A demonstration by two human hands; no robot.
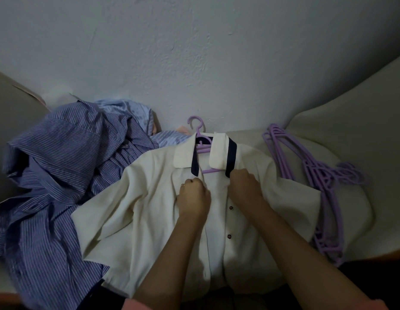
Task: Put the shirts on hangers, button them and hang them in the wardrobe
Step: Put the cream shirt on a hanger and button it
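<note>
A pale wall (194, 52) fills the upper field; below it lies a cream-covered bed (342, 121) that carries everything else. A heap of blue striped shirts (60, 166) lies crumpled at left, touching the wall and partly under the cream shirt's sleeve. The cream shirt (136, 211) lies face up at centre, collar toward the wall, with dark navy trim on the collar; its front is open at the top, and two dark buttons (231, 207) show on the placket nearer the viewer. A stack of purple hangers (324, 175) lies at right, just beside and partly under the shirt's other sleeve. One purple hanger (203, 144) sits inside the shirt, its hook emerging past the collar. The left hand (194, 195), fingers curled, pinches the left front edge just below the collar. The right hand (246, 184), likewise curled, grips the opposite edge. The hands are near each other, not touching.
</note>
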